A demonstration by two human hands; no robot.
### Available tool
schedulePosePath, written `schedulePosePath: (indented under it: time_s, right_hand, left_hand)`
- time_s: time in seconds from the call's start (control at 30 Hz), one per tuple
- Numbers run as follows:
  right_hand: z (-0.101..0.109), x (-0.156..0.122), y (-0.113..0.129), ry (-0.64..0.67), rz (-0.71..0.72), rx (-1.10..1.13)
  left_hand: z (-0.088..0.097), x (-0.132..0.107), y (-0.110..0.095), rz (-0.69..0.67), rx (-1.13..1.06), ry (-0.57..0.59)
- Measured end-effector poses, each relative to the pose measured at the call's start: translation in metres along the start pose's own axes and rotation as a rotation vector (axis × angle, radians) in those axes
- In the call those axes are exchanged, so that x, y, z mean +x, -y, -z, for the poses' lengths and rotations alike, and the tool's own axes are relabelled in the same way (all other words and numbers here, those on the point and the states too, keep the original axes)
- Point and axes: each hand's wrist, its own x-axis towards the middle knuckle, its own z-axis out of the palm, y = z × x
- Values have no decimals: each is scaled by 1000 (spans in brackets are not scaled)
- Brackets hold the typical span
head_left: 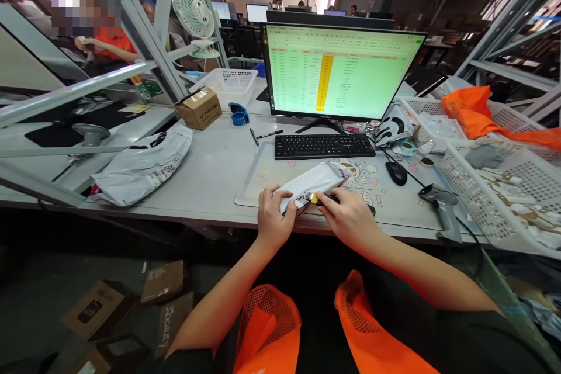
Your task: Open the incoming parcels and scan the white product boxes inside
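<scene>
A narrow white plastic-wrapped parcel [313, 180] rests at a slant on the desk mat, before the keyboard. Its near end is gripped by my left hand [274, 215], thumb and fingers closed round it. My right hand [350, 215] is wrapped round a utility knife [323, 199] with a black handle and a yellow part near the front. The knife's front end is at the parcel's near end, close to my left thumb. Whether the blade is in the wrapping I cannot tell.
Behind the parcel are a black keyboard [324, 145] and a monitor [342, 76]. A mouse [397, 173], a barcode scanner [442, 207] and white baskets [477, 204] stand to the right. Leftward lie a grey mailer bag [144, 166] and a small carton [199, 108]. A person sits far left.
</scene>
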Motion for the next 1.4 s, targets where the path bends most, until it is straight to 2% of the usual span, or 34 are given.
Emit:
schedulePosePath:
  time_s: [0.13,0.27,0.33,0.47,0.53,0.6,0.67,0.77,0.83,0.87,0.93,1.0,1.1,1.17,1.23,1.33,1.4]
  right_hand:
    - [-18,0,-2,-190,25,32]
    - [-26,4,-8,-233,37,52]
    - [-27,6,-10,-248,42,58]
    - [-24,10,-7,-225,48,50]
    - [-20,13,-5,-169,48,39]
    - [-14,20,-14,-70,55,17]
    - [-4,30,-40,54,21,-67]
    - [20,43,-112,177,-232,-256]
    - [40,42,-158,124,-402,-267]
    - [48,38,-174,74,-446,-252]
    - [55,24,-185,5,-462,-200]
    - [48,7,-175,29,-436,-162]
    - [14,-14,-153,221,-492,-173]
    - [-13,-20,-151,330,-565,-190]
    - [-36,-21,-160,368,-608,-179]
    - [-55,-18,-169,345,-644,-164]
    - [-58,-13,-161,286,-648,-162]
  left_hand:
    - [8,13,3,13,1,98]
    - [14,31,-1,78,19,270]
    - [13,38,-3,81,0,307]
    - [4,45,-4,92,-30,298]
    - [1,44,-2,88,-17,293]
    - [2,42,-1,67,-15,296]
    - [7,36,-2,37,-31,307]
    - [15,23,-2,-2,-40,304]
    - [17,18,-2,-7,-38,281]
    - [17,18,-3,0,-41,273]
    - [15,24,-3,21,-35,300]
    - [14,37,-5,27,26,383]
    - [17,62,-6,-21,114,592]
    - [21,78,-3,-94,79,744]
    - [22,91,2,-176,-3,865]
    - [19,103,8,-245,-15,914]
    - [15,107,10,-259,43,899]
